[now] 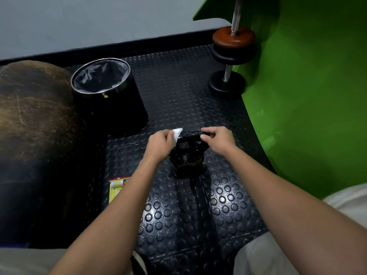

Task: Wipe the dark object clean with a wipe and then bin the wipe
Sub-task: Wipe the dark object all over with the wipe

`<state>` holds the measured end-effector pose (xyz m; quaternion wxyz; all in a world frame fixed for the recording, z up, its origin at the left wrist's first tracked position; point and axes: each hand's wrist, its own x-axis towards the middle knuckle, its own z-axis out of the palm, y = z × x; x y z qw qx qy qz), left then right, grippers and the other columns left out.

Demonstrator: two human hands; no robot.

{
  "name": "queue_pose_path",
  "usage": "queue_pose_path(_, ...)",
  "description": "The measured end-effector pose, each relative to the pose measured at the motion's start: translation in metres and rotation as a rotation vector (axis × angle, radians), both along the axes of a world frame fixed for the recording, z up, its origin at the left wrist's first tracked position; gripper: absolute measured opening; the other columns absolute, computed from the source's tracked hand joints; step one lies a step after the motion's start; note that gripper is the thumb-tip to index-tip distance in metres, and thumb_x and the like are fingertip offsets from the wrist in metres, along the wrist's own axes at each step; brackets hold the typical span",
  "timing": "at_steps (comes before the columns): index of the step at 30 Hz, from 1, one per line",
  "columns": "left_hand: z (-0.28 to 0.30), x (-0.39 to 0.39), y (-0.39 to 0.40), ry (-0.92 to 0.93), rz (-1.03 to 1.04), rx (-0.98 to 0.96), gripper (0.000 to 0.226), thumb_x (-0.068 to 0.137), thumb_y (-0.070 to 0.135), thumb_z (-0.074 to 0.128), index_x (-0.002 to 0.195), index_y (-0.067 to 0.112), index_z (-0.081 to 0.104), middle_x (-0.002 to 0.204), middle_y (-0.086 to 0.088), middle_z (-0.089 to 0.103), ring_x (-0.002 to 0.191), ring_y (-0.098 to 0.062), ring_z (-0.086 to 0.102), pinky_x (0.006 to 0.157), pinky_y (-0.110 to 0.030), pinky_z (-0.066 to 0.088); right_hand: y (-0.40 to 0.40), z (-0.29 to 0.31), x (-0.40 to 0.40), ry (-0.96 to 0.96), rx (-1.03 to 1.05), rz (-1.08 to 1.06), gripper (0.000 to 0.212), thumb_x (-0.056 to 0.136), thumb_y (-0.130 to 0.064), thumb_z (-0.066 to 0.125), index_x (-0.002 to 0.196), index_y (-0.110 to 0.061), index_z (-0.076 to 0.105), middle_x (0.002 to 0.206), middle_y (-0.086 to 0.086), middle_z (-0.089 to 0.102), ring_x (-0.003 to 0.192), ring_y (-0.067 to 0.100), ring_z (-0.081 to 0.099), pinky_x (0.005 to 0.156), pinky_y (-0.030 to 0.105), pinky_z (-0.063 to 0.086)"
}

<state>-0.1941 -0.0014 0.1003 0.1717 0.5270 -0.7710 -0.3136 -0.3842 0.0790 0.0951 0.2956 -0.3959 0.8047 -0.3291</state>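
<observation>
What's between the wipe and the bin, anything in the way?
Nothing visible. The left hand holds the wipe against the kettlebell handle. The bin stands open-topped on the mat up and to the left, with only bare mat between them. The right hand grips the handle on the other side.

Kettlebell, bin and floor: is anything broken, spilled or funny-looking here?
Only a worn patch: the kettlebell shows a brownish, chipped-looking spot low on its body. The bin stands upright with its liner in, and nothing looks spilled.
</observation>
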Motion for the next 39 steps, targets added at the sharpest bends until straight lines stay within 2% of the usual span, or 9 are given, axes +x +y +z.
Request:
queue_pose_path(3, -0.002, 0.012, -0.016, -0.127, 0.015, 0.104, 0.045, 0.104, 0.036, 0.033, 0.115, 0.007, 0.067, 0.103, -0.011, 0.066, 0.095, -0.025, 0.057, 0.075, -0.029, 0.036, 0.0, 0.0, -0.001, -0.007, 0.005, 0.002, 0.034, 0.091, -0.026, 0.072, 0.125, -0.027, 0.07, 0.133, 0.002, 0.065, 0.12, 0.018, 0.061, 0.094, 0.023, 0.046)
queue_pose_path(5, -0.003, 0.019, -0.025, -0.216, 0.0, 0.142, 0.047, 0.104, 0.037, 0.032, 0.107, 0.006, 0.067, 0.103, -0.014, 0.064, 0.106, -0.032, 0.056, 0.079, -0.03, 0.036, 0.001, 0.0, 0.0, -0.004, 0.007, 0.008, 0.033, 0.091, -0.026, 0.073, 0.124, -0.027, 0.071, 0.132, 0.002, 0.066, 0.12, 0.018, 0.061, 0.095, 0.024, 0.046)
queue_pose_path(10, 0.007, 0.009, -0.026, -0.197, -0.101, 0.061, 0.036, 0.1, 0.031, 0.04, 0.091, 0.011, 0.069, 0.077, -0.001, 0.063, 0.072, -0.017, 0.053, 0.057, -0.028, 0.038, 0.001, 0.003, -0.001, 0.002, 0.004, 0.018, 0.033, 0.091, -0.025, 0.073, 0.124, -0.026, 0.071, 0.129, 0.001, 0.068, 0.118, 0.016, 0.062, 0.096, 0.022, 0.045)
queue_pose_path(15, 0.006, 0.016, -0.026, -0.26, -0.123, 0.068, 0.032, 0.101, 0.029, 0.038, 0.079, 0.018, 0.06, 0.083, -0.003, 0.061, 0.08, -0.021, 0.053, 0.067, -0.027, 0.035, 0.001, 0.005, 0.002, 0.032, 0.021, 0.02, 0.033, 0.093, -0.025, 0.071, 0.126, -0.025, 0.07, 0.131, 0.001, 0.066, 0.12, 0.017, 0.06, 0.092, 0.019, 0.041)
queue_pose_path(17, 0.003, 0.019, -0.022, -0.218, -0.061, 0.111, 0.033, 0.101, 0.028, 0.037, 0.077, 0.017, 0.056, 0.079, -0.002, 0.058, 0.078, -0.021, 0.051, 0.06, -0.028, 0.034, 0.001, 0.005, 0.004, 0.044, 0.026, 0.021, 0.034, 0.093, -0.026, 0.07, 0.127, -0.026, 0.069, 0.132, 0.001, 0.066, 0.121, 0.017, 0.06, 0.092, 0.018, 0.04)
queue_pose_path(21, -0.003, 0.022, -0.01, -0.095, 0.072, 0.182, 0.033, 0.102, 0.029, 0.034, 0.087, 0.011, 0.057, 0.076, -0.002, 0.054, 0.077, -0.021, 0.048, 0.053, -0.026, 0.034, 0.001, 0.005, 0.006, 0.06, 0.032, 0.016, 0.034, 0.095, -0.025, 0.068, 0.129, -0.026, 0.068, 0.135, 0.001, 0.064, 0.125, 0.02, 0.058, 0.102, 0.026, 0.044)
queue_pose_path(27, -0.001, 0.011, -0.001, -0.118, -0.087, -0.078, 0.029, 0.101, 0.029, 0.04, 0.099, 0.02, 0.067, 0.08, 0.0, 0.066, 0.079, -0.024, 0.062, 0.057, -0.027, 0.036, 0.001, 0.008, 0.007, 0.068, 0.054, 0.022, 0.034, 0.096, -0.027, 0.067, 0.13, -0.028, 0.067, 0.137, 0.001, 0.062, 0.126, 0.021, 0.057, 0.103, 0.029, 0.044)
queue_pose_path(31, -0.005, 0.018, -0.003, -0.05, 0.03, 0.008, 0.037, 0.103, 0.029, 0.038, 0.125, 0.015, 0.064, 0.111, -0.009, 0.07, 0.098, -0.025, 0.06, 0.075, -0.025, 0.037, 0.001, 0.008, 0.006, 0.082, 0.073, 0.048, 0.035, 0.096, -0.03, 0.065, 0.132, -0.03, 0.065, 0.139, 0.002, 0.061, 0.126, 0.022, 0.057, 0.103, 0.029, 0.044)
queue_pose_path(39, 0.004, 0.008, -0.007, -0.069, -0.04, 0.003, 0.036, 0.101, 0.032, 0.04, 0.123, 0.024, 0.067, 0.09, 0.002, 0.071, 0.076, -0.012, 0.059, 0.06, -0.024, 0.041, 0.001, 0.008, 0.006, 0.105, 0.083, 0.059, 0.035, 0.097, -0.03, 0.063, 0.132, -0.03, 0.065, 0.14, 0.002, 0.06, 0.125, 0.022, 0.058, 0.099, 0.026, 0.045)
